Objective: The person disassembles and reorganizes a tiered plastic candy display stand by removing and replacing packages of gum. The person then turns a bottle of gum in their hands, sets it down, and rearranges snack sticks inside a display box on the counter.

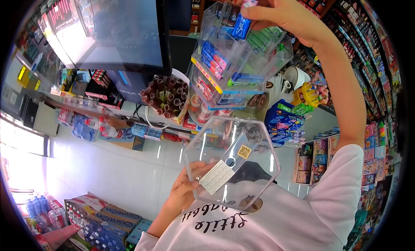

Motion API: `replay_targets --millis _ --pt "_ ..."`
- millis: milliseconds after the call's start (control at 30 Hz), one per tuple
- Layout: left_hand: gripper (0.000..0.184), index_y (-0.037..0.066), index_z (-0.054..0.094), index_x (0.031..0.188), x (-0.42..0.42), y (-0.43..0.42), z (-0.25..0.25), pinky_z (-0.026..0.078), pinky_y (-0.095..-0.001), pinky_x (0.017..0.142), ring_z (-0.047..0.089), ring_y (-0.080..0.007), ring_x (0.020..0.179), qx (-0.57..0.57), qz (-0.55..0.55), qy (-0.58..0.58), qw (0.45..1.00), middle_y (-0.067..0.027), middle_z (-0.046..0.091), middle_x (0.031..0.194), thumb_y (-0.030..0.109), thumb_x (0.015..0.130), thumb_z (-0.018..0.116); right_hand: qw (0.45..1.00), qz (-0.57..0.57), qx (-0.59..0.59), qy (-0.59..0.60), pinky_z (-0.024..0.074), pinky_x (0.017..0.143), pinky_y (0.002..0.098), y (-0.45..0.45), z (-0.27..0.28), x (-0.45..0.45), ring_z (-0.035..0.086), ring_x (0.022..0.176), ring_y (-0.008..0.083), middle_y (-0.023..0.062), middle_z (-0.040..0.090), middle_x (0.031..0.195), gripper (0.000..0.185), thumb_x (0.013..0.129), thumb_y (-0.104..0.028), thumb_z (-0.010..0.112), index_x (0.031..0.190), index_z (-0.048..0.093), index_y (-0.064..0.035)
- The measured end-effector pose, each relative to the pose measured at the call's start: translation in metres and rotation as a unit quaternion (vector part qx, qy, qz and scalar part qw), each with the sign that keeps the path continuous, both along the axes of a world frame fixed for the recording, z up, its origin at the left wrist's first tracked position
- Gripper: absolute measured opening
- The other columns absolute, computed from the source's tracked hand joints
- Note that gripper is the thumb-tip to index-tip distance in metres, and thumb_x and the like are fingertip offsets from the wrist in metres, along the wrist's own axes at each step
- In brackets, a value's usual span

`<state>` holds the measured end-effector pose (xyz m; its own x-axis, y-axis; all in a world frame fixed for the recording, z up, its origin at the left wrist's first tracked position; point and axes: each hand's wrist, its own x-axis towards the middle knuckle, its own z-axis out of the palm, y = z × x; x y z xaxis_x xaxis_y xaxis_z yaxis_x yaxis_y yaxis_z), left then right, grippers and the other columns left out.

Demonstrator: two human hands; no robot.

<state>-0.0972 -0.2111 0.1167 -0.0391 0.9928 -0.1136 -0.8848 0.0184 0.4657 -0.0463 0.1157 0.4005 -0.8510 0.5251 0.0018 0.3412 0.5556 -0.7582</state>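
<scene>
My right hand (270, 13), at the top, pinches a blue and pink packet (243, 24) over a clear tiered display rack (242, 84). Blue, pink and green packs lie in the rack's compartments. Lower down, in front of my chest, my left hand (186, 186) holds a clear six-sided plastic lid (276, 164) by its left edge. Stuck on the lid are a white printed label (217, 177) and a small QR code sticker (244, 152). Part of my left hand shows through the clear plastic.
A monitor (116, 30) stands left of the rack. Beside the rack is a container of brown sticks (166, 95). Blue packs (285, 121) and a yellow candy holder (304, 95) are to the right. Stocked shelves (359, 48) line the far right; cartons (103, 216) stand on the floor lower left.
</scene>
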Motion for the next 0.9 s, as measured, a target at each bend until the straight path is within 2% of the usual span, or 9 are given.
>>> replay_targets --millis 100,167,233,267,333,433,533,733,900 --pt "0.053 0.005 0.034 0.136 0.000 -0.002 0.001 0.032 -0.0467 0.108 0.038 -0.0364 0.132 0.004 0.001 -0.011 1.000 -0.0272 0.035 0.143 0.006 0.085 0.049 0.994 -0.071 0.083 -0.020 0.0520 0.077 0.0286 0.003 0.001 0.000 0.060 0.084 0.0149 0.0091 0.060 0.099 0.026 0.089 -0.019 0.063 0.106 0.053 -0.0020" --pt "0.052 0.005 0.034 0.136 0.000 -0.003 0.002 0.031 -0.0469 0.108 0.038 -0.0363 0.132 0.002 0.002 -0.012 1.000 -0.0267 0.035 0.143 0.006 0.086 0.048 0.994 -0.058 0.077 -0.052 0.0523 0.079 0.0299 -0.008 0.000 -0.001 0.061 0.087 0.0161 0.0123 0.059 0.106 0.032 0.092 -0.024 0.059 0.113 0.052 -0.0012" --pt "0.055 0.002 0.035 0.134 0.003 -0.002 0.010 0.035 -0.0473 0.105 0.042 -0.0368 0.128 -0.028 0.015 -0.001 0.999 -0.0274 0.038 0.140 0.009 0.082 0.051 0.991 -0.034 0.127 0.040 0.0497 0.068 0.0262 0.003 -0.032 -0.001 0.060 0.072 0.0098 0.0001 0.060 0.074 0.025 0.084 -0.027 0.067 0.080 0.051 -0.0085" --pt "0.057 0.000 0.035 0.133 0.003 -0.002 0.012 0.037 -0.0475 0.104 0.044 -0.0370 0.126 -0.043 0.021 0.004 0.999 -0.0277 0.040 0.139 0.011 0.080 0.053 0.992 -0.019 0.121 0.017 0.0460 0.068 0.0216 0.002 -0.036 -0.003 0.053 0.072 0.0038 -0.0046 0.056 0.074 0.027 0.086 -0.028 0.067 0.077 0.049 -0.0099" --pt "0.053 0.003 0.034 0.136 0.001 -0.005 0.006 0.033 -0.0467 0.107 0.039 -0.0356 0.131 -0.010 0.001 0.004 1.000 -0.0263 0.037 0.142 0.008 0.084 0.048 0.989 -0.010 0.146 -0.013 0.0447 0.069 0.0213 0.002 -0.040 -0.005 0.051 0.071 0.0036 -0.0034 0.056 0.076 0.025 0.085 -0.026 0.067 0.078 0.051 -0.0093" --pt "0.053 0.005 0.033 0.137 0.000 -0.007 0.001 0.031 -0.0460 0.108 0.037 -0.0349 0.133 0.011 -0.011 0.001 1.000 -0.0257 0.035 0.144 0.006 0.085 0.046 0.985 0.015 0.173 0.014 0.0428 0.068 0.0208 0.002 -0.044 -0.008 0.053 0.074 0.0042 -0.0025 0.057 0.078 0.023 0.085 -0.026 0.067 0.082 0.054 -0.0077" --pt "0.054 0.005 0.033 0.137 0.000 -0.008 0.003 0.031 -0.0457 0.108 0.037 -0.0349 0.132 0.007 -0.011 -0.005 1.000 -0.0259 0.035 0.143 0.005 0.084 0.046 0.987 -0.016 0.141 0.079 0.0401 0.064 0.0203 -0.007 -0.053 -0.011 0.053 0.075 0.0046 -0.0026 0.058 0.078 0.023 0.085 -0.027 0.067 0.087 0.058 -0.0061" --pt "0.054 0.005 0.033 0.137 0.001 -0.012 0.000 0.032 -0.0452 0.108 0.039 -0.0344 0.131 0.011 -0.009 0.005 1.000 -0.0258 0.035 0.143 0.005 0.084 0.045 0.983 -0.040 0.180 0.018 0.0394 0.065 0.0208 -0.008 -0.056 -0.017 0.053 0.075 0.0047 -0.0044 0.057 0.077 0.024 0.088 -0.030 0.063 0.088 0.061 -0.0063" --pt "0.054 0.005 0.033 0.137 0.001 -0.014 -0.001 0.032 -0.0455 0.107 0.039 -0.0340 0.131 0.021 -0.007 0.005 1.000 -0.0257 0.035 0.144 0.005 0.084 0.045 0.995 -0.016 0.090 -0.028 0.0362 0.066 0.0206 -0.006 -0.054 -0.014 0.048 0.071 0.0054 -0.0062 0.054 0.074 0.027 0.090 -0.035 0.060 0.084 0.065 -0.0086"
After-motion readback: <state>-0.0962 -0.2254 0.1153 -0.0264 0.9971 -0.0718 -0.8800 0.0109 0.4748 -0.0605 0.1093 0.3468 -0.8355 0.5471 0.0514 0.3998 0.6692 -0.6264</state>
